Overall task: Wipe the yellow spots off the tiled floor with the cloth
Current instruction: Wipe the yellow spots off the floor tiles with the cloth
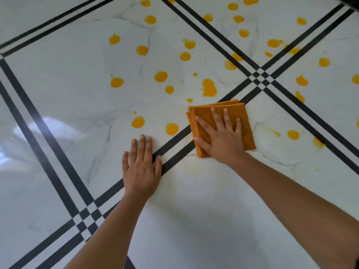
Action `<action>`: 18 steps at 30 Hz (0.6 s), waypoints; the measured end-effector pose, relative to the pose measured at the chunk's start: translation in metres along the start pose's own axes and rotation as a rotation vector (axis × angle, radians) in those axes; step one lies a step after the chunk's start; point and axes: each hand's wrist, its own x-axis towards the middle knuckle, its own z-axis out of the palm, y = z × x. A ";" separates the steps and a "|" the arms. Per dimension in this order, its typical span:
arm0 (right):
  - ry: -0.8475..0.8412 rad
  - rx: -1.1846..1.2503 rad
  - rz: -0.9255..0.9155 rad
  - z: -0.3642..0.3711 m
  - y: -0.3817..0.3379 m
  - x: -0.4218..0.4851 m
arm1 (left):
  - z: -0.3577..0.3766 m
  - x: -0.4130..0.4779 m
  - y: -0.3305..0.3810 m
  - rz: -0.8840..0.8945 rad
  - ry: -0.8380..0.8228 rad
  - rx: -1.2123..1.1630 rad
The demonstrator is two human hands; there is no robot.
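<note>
A folded orange cloth [242, 117] lies flat on the white marble-look tiled floor [68, 55], across a pair of black stripes. My right hand [221, 138] presses down on it with fingers spread. My left hand [141, 167] rests flat on the bare floor to the left, fingers together, holding nothing. Several yellow spots dot the tiles beyond the cloth, such as a large blotch [208, 88] just above it, two round spots [172, 129] [138, 122] to its left and one spot [293, 134] to its right. Faint yellow smears [274, 132] show beside the cloth.
Paired black stripes [58, 156] cross the floor diagonally and meet at checkered crossings [260, 77] [87, 216]. The tile nearest me [194, 220] carries no spots. A bright window glare [48, 131] reflects on the left tile.
</note>
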 end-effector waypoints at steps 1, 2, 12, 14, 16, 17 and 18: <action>-0.005 -0.003 -0.063 0.001 -0.013 -0.001 | -0.001 0.003 -0.002 -0.013 0.003 -0.001; -0.015 -0.026 -0.178 0.004 -0.020 -0.011 | -0.002 0.004 -0.003 -0.026 0.001 -0.001; -0.005 0.034 -0.119 -0.007 -0.081 0.055 | -0.016 0.018 -0.052 -0.141 0.020 -0.030; 0.020 -0.061 -0.378 0.006 -0.088 0.024 | -0.018 0.016 -0.061 -0.165 0.011 -0.031; -0.005 -0.077 -0.456 0.009 -0.067 -0.003 | -0.020 0.014 -0.068 -0.173 0.008 -0.038; -0.002 -0.082 -0.426 0.007 -0.063 0.008 | -0.022 0.014 -0.072 -0.185 0.017 -0.045; -0.005 -0.069 -0.346 0.001 -0.068 0.028 | -0.023 0.014 -0.075 -0.192 0.021 -0.047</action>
